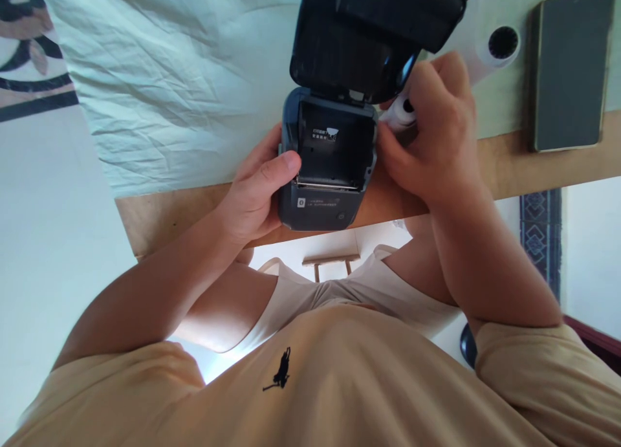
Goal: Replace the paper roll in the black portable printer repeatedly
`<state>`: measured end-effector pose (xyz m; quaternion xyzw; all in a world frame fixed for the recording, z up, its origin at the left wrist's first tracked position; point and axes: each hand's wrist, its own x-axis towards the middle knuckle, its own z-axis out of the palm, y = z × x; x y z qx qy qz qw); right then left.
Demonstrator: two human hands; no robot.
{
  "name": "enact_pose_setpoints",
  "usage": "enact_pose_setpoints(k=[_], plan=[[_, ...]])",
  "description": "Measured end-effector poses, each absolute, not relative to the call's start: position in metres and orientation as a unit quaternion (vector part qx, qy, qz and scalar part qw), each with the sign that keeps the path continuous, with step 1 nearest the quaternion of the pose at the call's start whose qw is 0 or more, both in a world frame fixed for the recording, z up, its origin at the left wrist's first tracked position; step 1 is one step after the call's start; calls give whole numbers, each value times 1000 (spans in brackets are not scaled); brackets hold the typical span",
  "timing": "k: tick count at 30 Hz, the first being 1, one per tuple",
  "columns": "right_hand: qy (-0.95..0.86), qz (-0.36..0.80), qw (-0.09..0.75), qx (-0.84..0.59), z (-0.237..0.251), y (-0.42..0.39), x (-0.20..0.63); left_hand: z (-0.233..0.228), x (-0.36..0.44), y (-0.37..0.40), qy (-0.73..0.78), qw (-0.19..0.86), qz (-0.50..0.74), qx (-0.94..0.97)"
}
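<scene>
My left hand (259,188) grips the left side of a dark label printer (323,207), its thumb lying over the rim near the inner compartment. The printer's black lid (354,39) is swung up and away from me. The exposed compartment (334,159) holds no roll, and a small printed label shows on its inner wall. At the printer's right side, my right hand (434,127) is closed around a small white paper roll (400,114), whose dark core faces me. Part of that roll is hidden by my fingers.
A larger white roll (485,52) with a dark core lies beyond my right hand. A dark phone-like slab (570,72) rests at the far right of the table. Pale green cloth (184,78) covers the table except for a wooden front edge (169,217). My legs are beneath it.
</scene>
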<state>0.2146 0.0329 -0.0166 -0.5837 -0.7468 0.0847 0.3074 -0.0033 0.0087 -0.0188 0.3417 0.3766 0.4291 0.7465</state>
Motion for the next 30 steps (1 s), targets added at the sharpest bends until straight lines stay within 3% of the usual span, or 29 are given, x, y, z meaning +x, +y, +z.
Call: enact_pose_setpoints(k=[12,19,25,30], plan=[[-773,118,299,-547,-20,35,221,-22,1,7,361,730,463,349],[-785,140,358,-485,-16,40,242,-20,0,8,391,725,451,343],[-734,141,491,-448,3,28,251,-22,-4,9,345,748,457,335],[-784,211,447,-375,13,13,228,-21,-1,8,356,752,450,325]])
